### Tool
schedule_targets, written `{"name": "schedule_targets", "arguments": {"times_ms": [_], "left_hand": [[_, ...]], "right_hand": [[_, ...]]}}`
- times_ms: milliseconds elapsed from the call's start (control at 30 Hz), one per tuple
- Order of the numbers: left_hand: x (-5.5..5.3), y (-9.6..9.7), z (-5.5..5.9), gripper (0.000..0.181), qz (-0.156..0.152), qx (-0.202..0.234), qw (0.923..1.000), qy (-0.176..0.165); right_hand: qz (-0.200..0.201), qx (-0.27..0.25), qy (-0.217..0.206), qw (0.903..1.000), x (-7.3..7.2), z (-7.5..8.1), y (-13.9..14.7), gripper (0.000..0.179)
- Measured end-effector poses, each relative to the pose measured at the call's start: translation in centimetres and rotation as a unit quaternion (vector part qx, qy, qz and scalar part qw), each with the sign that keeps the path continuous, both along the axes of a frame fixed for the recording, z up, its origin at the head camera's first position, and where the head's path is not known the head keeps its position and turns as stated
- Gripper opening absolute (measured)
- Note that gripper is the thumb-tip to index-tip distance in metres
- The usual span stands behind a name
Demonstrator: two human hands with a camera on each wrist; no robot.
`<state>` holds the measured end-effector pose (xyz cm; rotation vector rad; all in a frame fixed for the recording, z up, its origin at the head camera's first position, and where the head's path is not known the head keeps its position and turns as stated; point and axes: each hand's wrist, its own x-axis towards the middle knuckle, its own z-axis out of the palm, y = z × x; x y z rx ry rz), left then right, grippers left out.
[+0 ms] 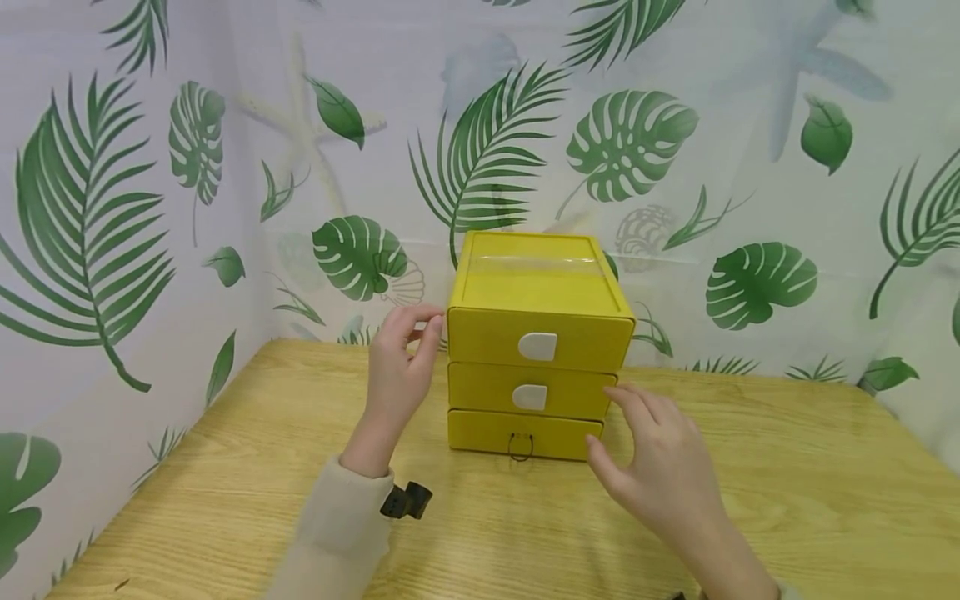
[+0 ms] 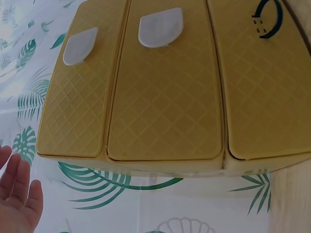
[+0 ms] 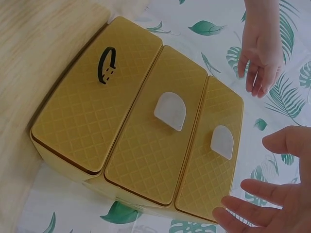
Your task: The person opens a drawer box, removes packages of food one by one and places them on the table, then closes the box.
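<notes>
A yellow three-drawer storage box (image 1: 542, 275) stands on the table with its front facing me. White rounded tabs (image 1: 537, 346) mark the top two drawers, and a dark loop (image 1: 521, 447) hangs on the bottom one. All three drawers are pushed in. My left hand (image 1: 405, 354) is raised beside the box's upper left edge, fingers loosely bent and holding nothing. Lower down, my right hand (image 1: 663, 458) has its spread fingers near the right side of the lower drawers. In the right wrist view, both hands hold nothing, and the box (image 3: 150, 131) appears turned on its side.
The wooden table (image 1: 247, 467) runs up to a white cloth backdrop (image 1: 517, 167) printed with green leaves. A small black device (image 1: 406, 500) sits at the left sleeve cuff. A tiny dark speck (image 1: 122, 585) lies at the table's lower left.
</notes>
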<state>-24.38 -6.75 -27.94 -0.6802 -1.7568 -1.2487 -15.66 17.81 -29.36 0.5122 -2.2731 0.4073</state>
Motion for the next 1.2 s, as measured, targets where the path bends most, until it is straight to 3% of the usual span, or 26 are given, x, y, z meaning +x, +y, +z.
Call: {"name": "schedule_targets", "arguments": {"times_ms": [200, 533, 933, 1200], "left_hand": [[-0.9, 0.4, 0.4, 0.012, 0.003, 0.014, 0.9998, -0.012], [-2.0, 0.7, 0.4, 0.016, -0.012, -0.01, 0.9986, -0.051], [-2.3, 0.6, 0.8, 0.018, -0.026, -0.015, 0.9936, -0.108], [-2.1, 0.1, 1.4, 0.019, -0.058, -0.028, 0.9863, -0.152]], "right_hand": [[-0.002, -0.001, -0.001, 1.0, 0.0, 0.0, 0.0, 0.045], [0.002, -0.004, -0.002, 1.0, -0.1, 0.2, 0.2, 0.045], [0.002, 0.0, 0.0, 1.0, -0.1, 0.0, 0.3, 0.043], [0.01, -0.004, 0.008, 0.9999, -0.3, 0.0, 0.3, 0.042]]}}
